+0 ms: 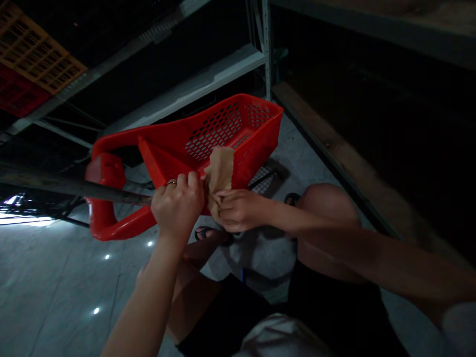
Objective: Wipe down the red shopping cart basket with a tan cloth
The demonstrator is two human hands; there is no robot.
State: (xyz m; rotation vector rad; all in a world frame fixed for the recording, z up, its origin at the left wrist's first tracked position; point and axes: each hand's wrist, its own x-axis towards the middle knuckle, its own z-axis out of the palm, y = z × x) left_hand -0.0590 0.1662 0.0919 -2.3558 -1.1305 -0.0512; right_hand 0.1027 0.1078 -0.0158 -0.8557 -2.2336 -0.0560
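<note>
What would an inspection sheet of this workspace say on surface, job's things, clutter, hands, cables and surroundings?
Surface: grey floor, dimly lit.
Job's things: a pole and a brown strip, crumpled; whether they touch cannot be told.
Clutter: a small blue item low in the picture, too unclear to name.
Left hand: closed around the pole.
Right hand: pinching the brown strip near its lower end.
Cables: nothing seen.
Surroundings: a red basket beyond the hands, a shelf behind it, a yellow crate and red crate at upper left.

Head view, forward and steeply down (close).
</note>
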